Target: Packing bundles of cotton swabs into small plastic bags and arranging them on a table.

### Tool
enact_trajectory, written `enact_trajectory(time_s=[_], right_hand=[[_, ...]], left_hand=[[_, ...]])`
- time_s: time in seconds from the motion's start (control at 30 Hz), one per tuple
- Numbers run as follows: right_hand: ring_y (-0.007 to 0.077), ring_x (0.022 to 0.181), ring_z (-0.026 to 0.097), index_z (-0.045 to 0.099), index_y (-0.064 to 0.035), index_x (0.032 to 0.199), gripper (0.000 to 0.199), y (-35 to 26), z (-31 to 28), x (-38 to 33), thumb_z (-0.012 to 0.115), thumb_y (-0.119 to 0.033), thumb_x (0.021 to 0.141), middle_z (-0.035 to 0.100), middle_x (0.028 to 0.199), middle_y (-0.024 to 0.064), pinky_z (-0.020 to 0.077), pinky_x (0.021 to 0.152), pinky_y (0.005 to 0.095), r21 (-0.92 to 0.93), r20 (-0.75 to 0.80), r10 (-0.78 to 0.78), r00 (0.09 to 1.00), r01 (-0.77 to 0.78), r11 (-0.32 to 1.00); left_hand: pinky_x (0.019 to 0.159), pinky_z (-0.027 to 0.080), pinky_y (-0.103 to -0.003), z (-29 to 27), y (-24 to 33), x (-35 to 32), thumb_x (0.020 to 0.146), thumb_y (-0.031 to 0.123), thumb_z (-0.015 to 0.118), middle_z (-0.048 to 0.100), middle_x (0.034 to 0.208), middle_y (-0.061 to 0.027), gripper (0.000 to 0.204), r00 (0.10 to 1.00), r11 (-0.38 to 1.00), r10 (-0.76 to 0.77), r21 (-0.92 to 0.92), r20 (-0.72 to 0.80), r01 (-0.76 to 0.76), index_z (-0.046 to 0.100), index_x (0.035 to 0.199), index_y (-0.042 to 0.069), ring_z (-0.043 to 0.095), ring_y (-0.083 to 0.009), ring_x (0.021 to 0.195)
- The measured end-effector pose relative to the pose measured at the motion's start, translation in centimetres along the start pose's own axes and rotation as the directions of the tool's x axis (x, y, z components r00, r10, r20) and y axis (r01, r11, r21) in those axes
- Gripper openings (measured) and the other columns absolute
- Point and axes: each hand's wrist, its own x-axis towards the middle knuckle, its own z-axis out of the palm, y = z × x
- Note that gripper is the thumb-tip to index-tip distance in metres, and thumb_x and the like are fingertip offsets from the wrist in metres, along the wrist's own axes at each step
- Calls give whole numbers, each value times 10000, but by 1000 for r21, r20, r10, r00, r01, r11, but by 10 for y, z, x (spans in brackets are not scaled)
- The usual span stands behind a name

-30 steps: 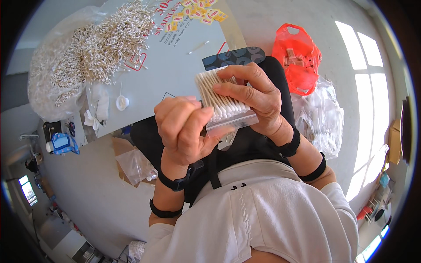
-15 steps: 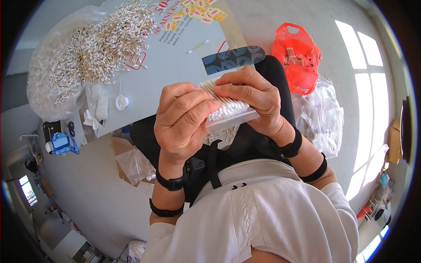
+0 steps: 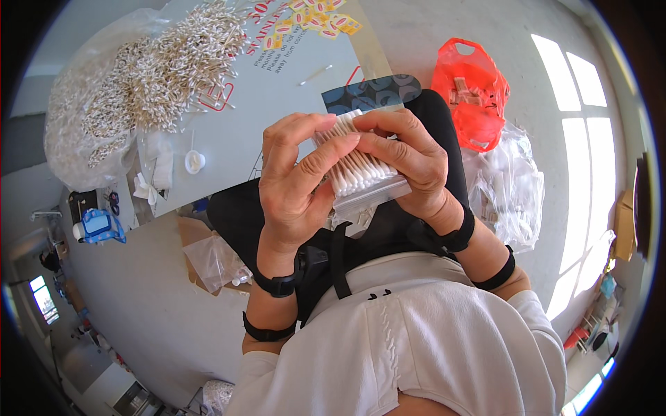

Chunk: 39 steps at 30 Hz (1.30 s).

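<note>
Between my two hands, above my lap, is a bundle of cotton swabs (image 3: 357,166) with white tips and pale sticks, lying side by side. A clear plastic bag (image 3: 368,199) wraps its near end, with the bag's edge turned toward me. My left hand (image 3: 295,177) grips the bundle's left side, its fingertips at the far end and middle of the sticks. On the other side my right hand (image 3: 409,156) is closed round the bundle, thumb and finger pressing the sticks near the middle. How deep the bundle sits in the bag is hidden.
A large heap of loose cotton swabs (image 3: 166,69) lies on the table (image 3: 243,132), partly in a clear bag. Small yellow labels (image 3: 305,21), a single swab (image 3: 316,74) and a small white round holder (image 3: 195,162) are there too. A red bag (image 3: 470,97) stands on the right.
The bundle has tilted up, so its far tips and more of the sticks show. My left fingers have shifted right and toward its far end.
</note>
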Motion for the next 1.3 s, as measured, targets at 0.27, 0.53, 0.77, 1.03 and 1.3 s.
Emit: enact_trajectory(time_s=[0.27, 0.53, 0.77, 1.03, 1.3], right_hand=[[222, 941, 614, 659, -25, 1016, 330, -2, 0, -6, 655, 69, 699, 599, 1091, 112, 502, 826, 287, 239, 65, 183, 981, -193, 952], [179, 1038, 571, 651, -31, 1060, 376, 1, 0, -7, 560, 132, 734, 596, 1138, 103, 448, 905, 281, 516, 179, 371, 911, -408, 753], [206, 1018, 587, 643, -46, 1082, 468, 2, 4, -13, 534, 160, 676, 580, 1142, 102, 466, 882, 286, 423, 188, 364, 912, -409, 809], [223, 973, 609, 641, -53, 1062, 466, 0, 6, -17, 553, 171, 663, 578, 1077, 89, 503, 826, 292, 253, 190, 304, 934, -346, 904], [247, 909, 619, 638, -37, 1020, 393, 4, 9, -17, 625, 120, 661, 585, 1048, 92, 509, 781, 291, 153, 179, 258, 949, -286, 946]], left_hand=[[836, 507, -365, 8, -11, -4, 623, -10, 682, 604, 1103, -115, 396, 987, 987, 142, 85, -72, -136, 699, 999, 115, 595, -311, 995], [868, 502, -390, 18, -18, -13, 675, -30, 655, 605, 1113, -131, 348, 975, 961, 172, 240, -138, -135, 680, 1009, 63, 583, -340, 1036], [897, 490, -383, 39, -31, -31, 750, -15, 639, 567, 1192, -165, 402, 991, 982, -39, 180, -129, 62, 573, 1146, -16, 571, -335, 1067], [891, 489, -359, 43, -33, -33, 737, 2, 661, 577, 1182, -166, 420, 978, 982, -187, -12, -87, 187, 568, 1146, -1, 583, -310, 1055], [880, 490, -345, 41, -38, -33, 735, -36, 637, 601, 1145, -143, 389, 973, 970, -232, -81, -1, 231, 589, 1118, 18, 597, -285, 1032]])
